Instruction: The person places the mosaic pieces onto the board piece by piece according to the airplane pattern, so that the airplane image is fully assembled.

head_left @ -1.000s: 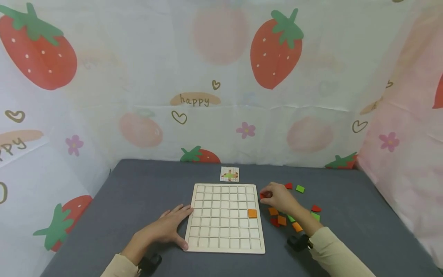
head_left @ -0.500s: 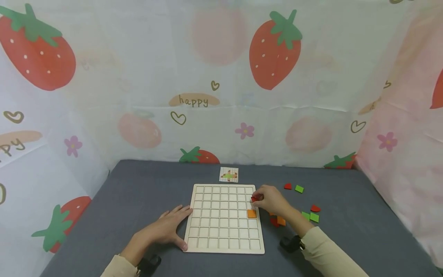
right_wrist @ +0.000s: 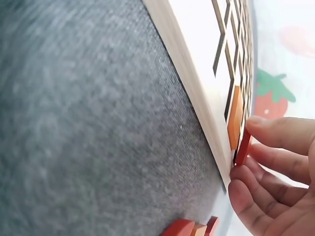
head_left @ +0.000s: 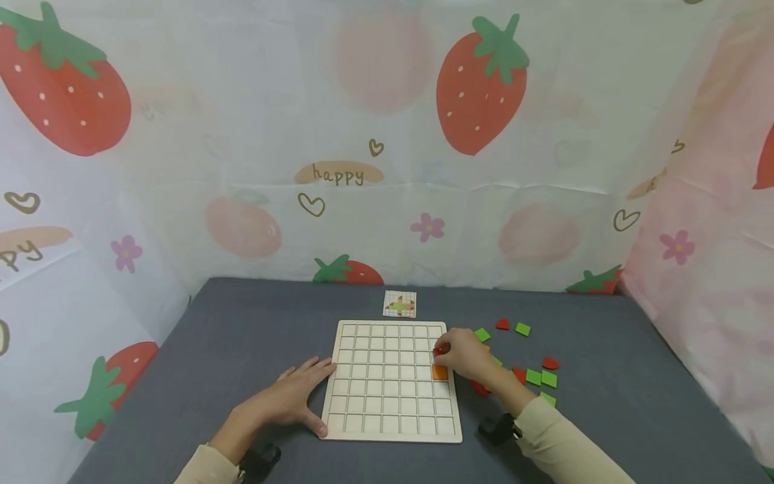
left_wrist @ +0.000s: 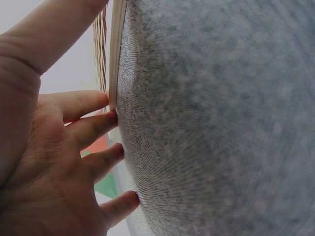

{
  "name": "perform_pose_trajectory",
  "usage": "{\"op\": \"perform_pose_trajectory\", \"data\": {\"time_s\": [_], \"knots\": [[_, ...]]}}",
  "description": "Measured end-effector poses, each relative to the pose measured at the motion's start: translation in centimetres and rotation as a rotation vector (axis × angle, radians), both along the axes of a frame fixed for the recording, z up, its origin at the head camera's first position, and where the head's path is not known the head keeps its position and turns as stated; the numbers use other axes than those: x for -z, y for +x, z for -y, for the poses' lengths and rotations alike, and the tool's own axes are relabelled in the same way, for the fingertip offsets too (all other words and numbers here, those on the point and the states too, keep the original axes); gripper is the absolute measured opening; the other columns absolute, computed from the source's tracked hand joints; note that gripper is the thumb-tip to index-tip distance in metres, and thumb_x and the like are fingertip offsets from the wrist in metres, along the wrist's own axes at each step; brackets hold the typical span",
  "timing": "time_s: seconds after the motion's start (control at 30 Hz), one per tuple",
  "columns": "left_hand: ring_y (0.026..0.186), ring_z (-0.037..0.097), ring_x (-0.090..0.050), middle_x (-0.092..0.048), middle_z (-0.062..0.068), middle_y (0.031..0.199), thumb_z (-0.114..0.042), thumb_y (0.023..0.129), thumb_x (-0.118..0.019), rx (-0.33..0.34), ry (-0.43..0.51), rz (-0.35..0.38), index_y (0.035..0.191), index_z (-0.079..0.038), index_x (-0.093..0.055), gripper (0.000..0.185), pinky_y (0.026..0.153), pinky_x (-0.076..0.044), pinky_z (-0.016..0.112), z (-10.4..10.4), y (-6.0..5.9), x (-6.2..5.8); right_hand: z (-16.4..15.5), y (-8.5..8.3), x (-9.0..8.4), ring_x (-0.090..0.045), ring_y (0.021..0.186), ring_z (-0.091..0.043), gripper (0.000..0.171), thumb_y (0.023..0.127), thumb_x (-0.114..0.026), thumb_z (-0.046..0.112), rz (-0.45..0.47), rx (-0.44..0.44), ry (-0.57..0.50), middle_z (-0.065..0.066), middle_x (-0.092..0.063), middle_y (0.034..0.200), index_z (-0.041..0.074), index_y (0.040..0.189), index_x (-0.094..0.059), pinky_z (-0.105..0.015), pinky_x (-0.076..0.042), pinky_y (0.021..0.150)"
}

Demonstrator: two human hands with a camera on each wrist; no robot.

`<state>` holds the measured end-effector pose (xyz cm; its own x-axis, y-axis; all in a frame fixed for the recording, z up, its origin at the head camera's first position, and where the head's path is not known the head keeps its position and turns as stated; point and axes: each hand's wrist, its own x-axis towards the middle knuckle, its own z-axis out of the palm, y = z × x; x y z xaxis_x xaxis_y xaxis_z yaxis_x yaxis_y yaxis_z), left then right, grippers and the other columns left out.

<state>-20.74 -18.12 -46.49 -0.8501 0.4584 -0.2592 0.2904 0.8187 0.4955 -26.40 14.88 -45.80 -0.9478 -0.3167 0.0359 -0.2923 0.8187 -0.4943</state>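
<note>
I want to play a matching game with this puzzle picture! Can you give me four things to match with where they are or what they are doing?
Things:
1. left hand
2. red piece
3. orange square
4. picture card

Places or states:
A. lies in a cell near the right edge of the grid board
B. lies on the grey table beyond the board's far edge
C. rests open against the board's left edge
D. pinched in the fingers of the right hand, over the board

Pairs: 1-C, 2-D, 3-A, 4-B
</note>
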Motion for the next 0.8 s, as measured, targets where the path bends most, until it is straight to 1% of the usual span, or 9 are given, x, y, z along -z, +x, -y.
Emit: {"op": "perform_pose_trajectory", "data": {"time_s": [0.27, 0.43, 0.5, 0.57, 0.6, 0.7, 0.8], "knots": [[0.139, 0.033, -0.017, -0.026, 0.007, 0.149, -0.053, 0.050, -0.077, 0.011, -0.004, -0.004, 0.143, -0.015, -0.028, 0.112, 0.104, -0.015, 0.062, 0.02, 0.01, -0.03, 0.51, 0.05, 0.20, -0.057, 0.071, -0.009, 0.015, 0.071, -0.075, 0.020, -0.006, 0.032, 0.042, 0.001, -0.065, 0.077, 0.010, 0.081, -0.071, -0.025, -0.047, 0.064], [0.139, 0.033, -0.017, -0.026, 0.007, 0.149, -0.054, 0.049, -0.077, 0.008, -0.003, -0.001, 0.143, -0.015, -0.028, 0.112, 0.104, -0.015, 0.062, 0.01, -0.02, 0.05, 0.69, 0.28, 0.12, -0.057, 0.072, -0.011, 0.013, 0.073, -0.074, 0.021, -0.009, 0.022, 0.037, 0.000, -0.065, 0.079, 0.010, 0.080, -0.070, -0.027, -0.047, 0.065], [0.139, 0.033, -0.017, -0.026, 0.007, 0.149, -0.054, 0.049, -0.077, 0.007, -0.002, 0.002, 0.143, -0.016, -0.028, 0.112, 0.104, -0.015, 0.062, 0.00, -0.03, 0.07, 0.73, 0.31, 0.10, -0.057, 0.073, -0.011, 0.012, 0.073, -0.073, 0.018, -0.010, 0.019, 0.031, -0.001, -0.066, 0.079, 0.009, 0.080, -0.071, -0.028, -0.048, 0.065], [0.140, 0.033, -0.017, -0.025, 0.007, 0.150, -0.054, 0.050, -0.077, 0.008, 0.001, 0.005, 0.143, -0.016, -0.027, 0.112, 0.105, -0.015, 0.062, 0.04, -0.05, 0.08, 0.74, 0.32, 0.10, -0.058, 0.072, -0.012, 0.010, 0.073, -0.072, 0.016, -0.021, 0.004, 0.022, -0.002, -0.066, 0.079, 0.007, 0.079, -0.071, -0.028, -0.048, 0.064], [0.139, 0.033, -0.017, -0.025, 0.007, 0.149, -0.054, 0.050, -0.077, 0.009, 0.005, 0.003, 0.143, -0.016, -0.028, 0.112, 0.104, -0.015, 0.062, 0.07, -0.03, 0.07, 0.74, 0.40, 0.02, -0.057, 0.071, -0.012, 0.010, 0.073, -0.072, 0.015, -0.041, -0.011, 0.026, -0.002, -0.066, 0.078, 0.007, 0.079, -0.071, -0.027, -0.048, 0.062], [0.139, 0.033, -0.017, -0.025, 0.008, 0.149, -0.053, 0.050, -0.077, 0.012, 0.010, -0.005, 0.143, -0.015, -0.028, 0.111, 0.104, -0.015, 0.062, 0.15, 0.02, 0.08, 0.65, 0.39, -0.04, -0.058, 0.071, -0.013, 0.009, 0.074, -0.071, 0.014, -0.051, -0.030, 0.023, -0.003, -0.067, 0.078, 0.006, 0.079, -0.071, -0.027, -0.048, 0.062], [0.140, 0.033, -0.016, -0.025, 0.008, 0.150, -0.053, 0.050, -0.077, 0.012, 0.013, -0.009, 0.143, -0.016, -0.028, 0.111, 0.104, -0.015, 0.062, 0.19, 0.02, 0.09, 0.69, 0.25, 0.04, -0.059, 0.070, -0.013, 0.008, 0.074, -0.071, 0.015, -0.049, -0.028, 0.039, -0.002, -0.067, 0.077, 0.008, 0.077, -0.072, -0.027, -0.047, 0.061]]}}
